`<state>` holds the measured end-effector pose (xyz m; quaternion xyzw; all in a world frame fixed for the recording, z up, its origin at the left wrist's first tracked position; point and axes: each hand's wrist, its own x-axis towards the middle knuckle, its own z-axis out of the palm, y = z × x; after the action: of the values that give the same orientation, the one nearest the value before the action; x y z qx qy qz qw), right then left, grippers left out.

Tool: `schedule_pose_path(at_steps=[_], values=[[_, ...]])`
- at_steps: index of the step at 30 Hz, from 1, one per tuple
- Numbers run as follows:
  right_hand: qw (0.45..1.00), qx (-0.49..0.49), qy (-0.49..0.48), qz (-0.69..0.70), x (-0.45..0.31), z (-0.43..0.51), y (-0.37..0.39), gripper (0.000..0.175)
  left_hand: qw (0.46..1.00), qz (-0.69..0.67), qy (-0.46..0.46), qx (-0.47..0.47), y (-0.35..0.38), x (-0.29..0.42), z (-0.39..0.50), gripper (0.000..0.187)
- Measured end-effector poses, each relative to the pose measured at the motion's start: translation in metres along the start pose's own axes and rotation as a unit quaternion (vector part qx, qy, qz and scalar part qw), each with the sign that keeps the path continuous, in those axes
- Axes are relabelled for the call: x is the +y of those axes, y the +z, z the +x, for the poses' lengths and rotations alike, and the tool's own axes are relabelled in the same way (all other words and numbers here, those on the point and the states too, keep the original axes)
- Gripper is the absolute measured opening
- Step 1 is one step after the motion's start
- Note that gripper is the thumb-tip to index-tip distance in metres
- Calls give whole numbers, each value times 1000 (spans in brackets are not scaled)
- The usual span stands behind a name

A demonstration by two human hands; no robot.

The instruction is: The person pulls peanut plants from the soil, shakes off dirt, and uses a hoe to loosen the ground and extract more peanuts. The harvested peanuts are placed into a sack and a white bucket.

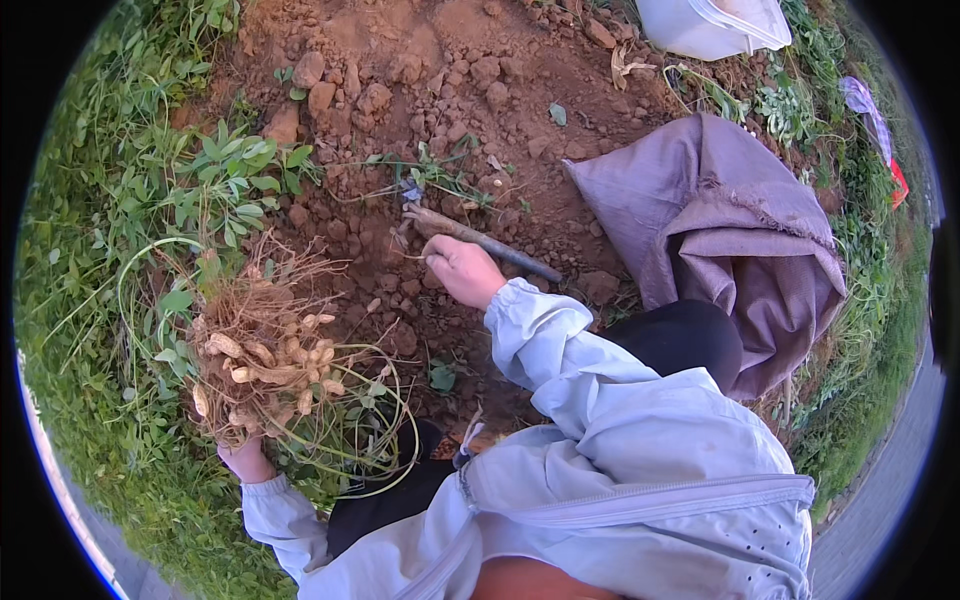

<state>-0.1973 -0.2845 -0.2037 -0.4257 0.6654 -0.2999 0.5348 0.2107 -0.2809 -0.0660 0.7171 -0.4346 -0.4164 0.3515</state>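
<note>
At the lower left, my left hand grips an uprooted bunch of peanut plants. Its tangled roots point up and away from me, with several pale peanut pods hanging among them. Green stems of the bunch curl toward my knees. Over the dug soil, my right hand has its fingertips pinched on a thin pale stem. Just beyond that hand lies a hand tool with a worn round handle; its head end is partly hidden by soil and weeds.
A purple-brown woven sack slumps on the right by my dark-clad knee, its mouth folded. Beyond it stands a white plastic tub. Leafy green plants crowd the left side. Loose red-brown clods cover the ground ahead.
</note>
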Motion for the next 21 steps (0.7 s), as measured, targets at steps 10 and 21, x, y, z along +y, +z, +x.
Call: schedule_pose_path(at_steps=[10,21], values=[[910,38,-33,-411,76,64,-39,16,999,19,-51,0,18,-12,-21,41],[870,-53,-100,-480,71,63,-51,20,996,77,3,-37,34,16,-31,39]])
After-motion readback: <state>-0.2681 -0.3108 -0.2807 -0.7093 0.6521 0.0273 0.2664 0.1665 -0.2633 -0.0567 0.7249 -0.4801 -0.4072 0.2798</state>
